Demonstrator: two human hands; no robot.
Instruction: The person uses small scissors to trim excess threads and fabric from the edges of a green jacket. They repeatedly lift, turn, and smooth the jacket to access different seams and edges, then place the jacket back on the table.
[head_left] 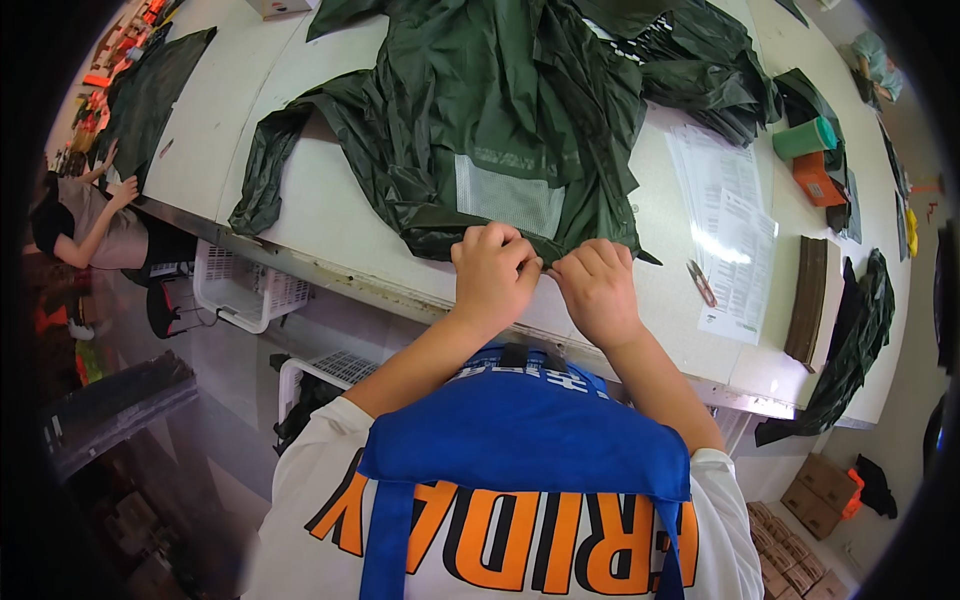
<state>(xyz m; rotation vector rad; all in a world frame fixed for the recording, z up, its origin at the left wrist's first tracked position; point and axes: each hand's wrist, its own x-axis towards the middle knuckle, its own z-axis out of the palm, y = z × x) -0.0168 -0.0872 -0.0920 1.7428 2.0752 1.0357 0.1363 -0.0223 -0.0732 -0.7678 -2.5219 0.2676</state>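
Note:
A dark green jacket [440, 100] of thin, shiny fabric lies spread on the white table, one sleeve stretched out to the left. Light grey mesh [508, 192] shows in a patch close to its near edge. At that edge, my left hand [494, 268] is closed on the jacket's hem, fingers curled over the cloth. Close beside it on the right, my right hand [598, 288] pinches the same hem. The two hands almost touch at the thumbs. What lies under the fingers is hidden.
Right of the jacket lie printed sheets [735, 230] with thread snips [702, 284] on them. Beyond stand a green cup [804, 139], an orange box [820, 180] and a cardboard stack [812, 300]. White baskets [240, 285] sit below the table edge. A co-worker [95, 225] handles dark cloth at left.

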